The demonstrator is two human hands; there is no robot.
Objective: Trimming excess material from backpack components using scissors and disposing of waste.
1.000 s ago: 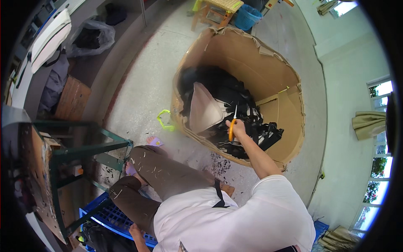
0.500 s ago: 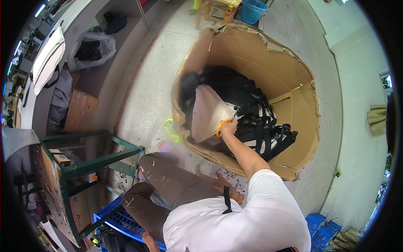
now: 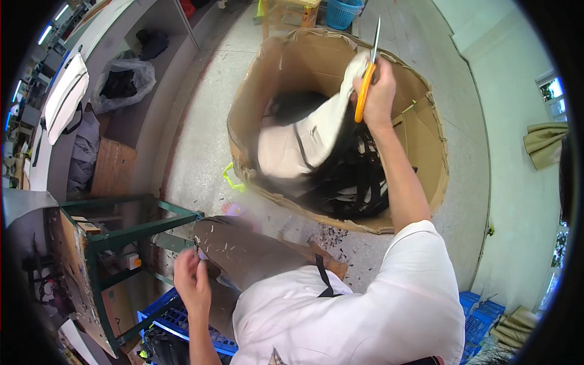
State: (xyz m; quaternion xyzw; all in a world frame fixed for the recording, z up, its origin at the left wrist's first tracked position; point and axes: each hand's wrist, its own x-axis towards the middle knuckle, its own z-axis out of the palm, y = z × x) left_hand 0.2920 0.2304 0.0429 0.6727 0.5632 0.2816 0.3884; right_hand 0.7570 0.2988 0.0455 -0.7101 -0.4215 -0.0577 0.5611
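My right hand [image 3: 378,91] grips orange-handled scissors [image 3: 367,74] and a white bag [image 3: 307,143], lifting it above the cardboard box [image 3: 426,146]. My left hand [image 3: 193,281] hangs near my knee, fingers loosely curled, holding nothing I can see.

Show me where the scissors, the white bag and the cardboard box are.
scissors [image 3: 363,91], head view, on the orange handle.
white bag [image 3: 286,155], head view, on its pale body.
cardboard box [image 3: 252,103], head view, on its inner left wall.

One cardboard box [image 3: 426,146], one scissors [image 3: 367,73], two hands [image 3: 378,91].
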